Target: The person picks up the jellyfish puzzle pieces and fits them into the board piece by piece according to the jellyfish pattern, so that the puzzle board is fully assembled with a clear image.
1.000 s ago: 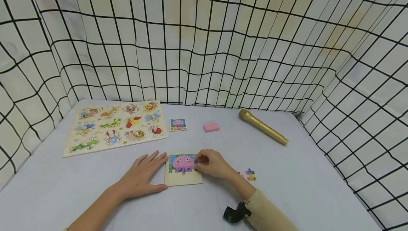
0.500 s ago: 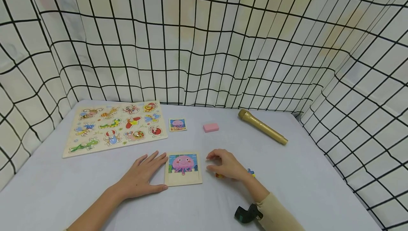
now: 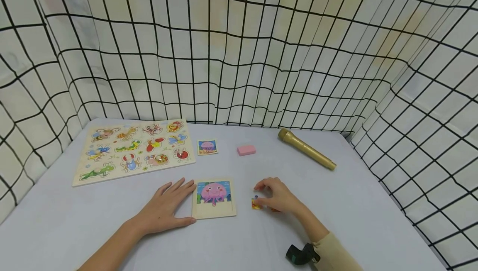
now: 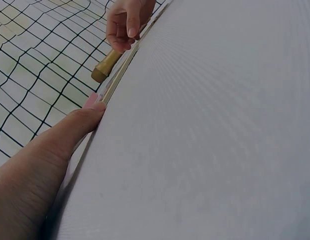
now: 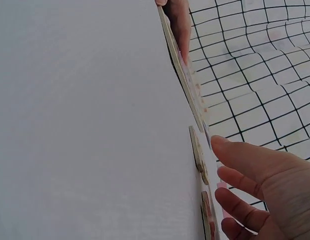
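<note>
A small wooden jigsaw board [image 3: 214,212] lies on the table. Its upper part shows a pink jellyfish picture [image 3: 214,192], with bare wood below. My left hand [image 3: 166,206] is spread flat, its fingertips and thumb touching the board's left edge. To the board's right, my right hand [image 3: 278,196] hovers over loose jigsaw pieces with its fingers loosely bent. One yellow-orange jigsaw piece [image 3: 255,203] shows beside the thumb; another jigsaw piece [image 3: 276,210] is mostly hidden under the hand. In the right wrist view, thumb and fingers stand apart, and the loose pieces [image 5: 197,152] lie on the table.
A large insect puzzle board [image 3: 134,150] lies at the back left. Near it are a small jellyfish picture card [image 3: 207,147], a pink block [image 3: 246,150] and a gold microphone [image 3: 307,149]. Black netting [image 3: 239,59] before white cloth encloses the table's back and sides.
My right hand has left the jellyfish picture's right side and moved right, over the loose jigsaw pieces. The left hand has stayed at the board's left edge.
</note>
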Motion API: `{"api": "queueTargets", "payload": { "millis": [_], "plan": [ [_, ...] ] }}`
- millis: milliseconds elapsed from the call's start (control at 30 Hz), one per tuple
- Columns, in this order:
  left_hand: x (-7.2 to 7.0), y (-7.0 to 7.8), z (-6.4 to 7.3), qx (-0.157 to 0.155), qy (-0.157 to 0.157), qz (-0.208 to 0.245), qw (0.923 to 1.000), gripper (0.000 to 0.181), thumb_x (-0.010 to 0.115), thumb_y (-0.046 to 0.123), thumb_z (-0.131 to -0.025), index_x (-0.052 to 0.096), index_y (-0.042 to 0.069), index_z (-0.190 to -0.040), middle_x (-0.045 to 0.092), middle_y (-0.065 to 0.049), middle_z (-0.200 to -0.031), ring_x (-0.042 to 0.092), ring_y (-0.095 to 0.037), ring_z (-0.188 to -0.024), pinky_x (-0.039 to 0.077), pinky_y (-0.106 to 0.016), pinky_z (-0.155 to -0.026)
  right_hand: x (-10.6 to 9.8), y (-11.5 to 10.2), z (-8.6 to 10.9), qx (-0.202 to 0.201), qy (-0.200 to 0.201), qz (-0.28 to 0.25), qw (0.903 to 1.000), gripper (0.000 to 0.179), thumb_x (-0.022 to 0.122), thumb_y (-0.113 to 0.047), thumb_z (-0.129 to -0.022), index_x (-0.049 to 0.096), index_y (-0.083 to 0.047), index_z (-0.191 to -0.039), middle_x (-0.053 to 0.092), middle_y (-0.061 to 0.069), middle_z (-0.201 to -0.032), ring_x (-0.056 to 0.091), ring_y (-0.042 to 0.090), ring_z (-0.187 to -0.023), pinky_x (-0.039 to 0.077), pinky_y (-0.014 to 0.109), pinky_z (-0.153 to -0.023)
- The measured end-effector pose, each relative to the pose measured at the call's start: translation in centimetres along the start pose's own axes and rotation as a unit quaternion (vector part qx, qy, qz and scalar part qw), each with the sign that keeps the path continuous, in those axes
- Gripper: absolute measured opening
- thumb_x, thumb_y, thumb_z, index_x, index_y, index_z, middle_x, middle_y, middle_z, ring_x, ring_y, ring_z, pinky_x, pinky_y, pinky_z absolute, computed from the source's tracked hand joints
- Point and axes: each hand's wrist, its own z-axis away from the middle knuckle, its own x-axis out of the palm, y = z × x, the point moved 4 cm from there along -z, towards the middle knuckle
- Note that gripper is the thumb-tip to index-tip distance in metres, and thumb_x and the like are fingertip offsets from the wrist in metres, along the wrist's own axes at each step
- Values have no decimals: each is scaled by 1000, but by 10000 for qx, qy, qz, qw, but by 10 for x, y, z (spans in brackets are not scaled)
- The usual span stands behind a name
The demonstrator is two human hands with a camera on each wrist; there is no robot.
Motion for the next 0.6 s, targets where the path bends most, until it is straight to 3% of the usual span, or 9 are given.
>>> {"api": "queueTargets", "payload": {
  "millis": [200,467,600],
  "plan": [
    [2,0,1,71,148,3,9999,90,53,71,-73,41,10,-139,38,-4,-143,26,-29,-134,16,-51,-103,-1,3,6,10,-67,22,10000,27,74,-34,-76,64,-19,-96,53,-9,-91,42,14,-87,38,30,-74],
    [2,-1,0,-57,-41,121,9999,91,52,72,-73,39,12,-140,35,-2,-145,23,-27,-135,13,-51,-105,2,6,9,-173,-133,127,9997,24,75,-36,-74,63,-22,-90,56,-14,-87,42,12,-86,36,31,-76],
    [1,0,0,-16,11,113,9999,91,52,72,-73,39,11,-140,36,-3,-144,23,-28,-135,13,-51,-105,0,3,11,-306,-103,167,9993,24,76,-34,-73,64,-21,-88,56,-12,-85,40,13,-82,31,30,-72]
  ]
}}
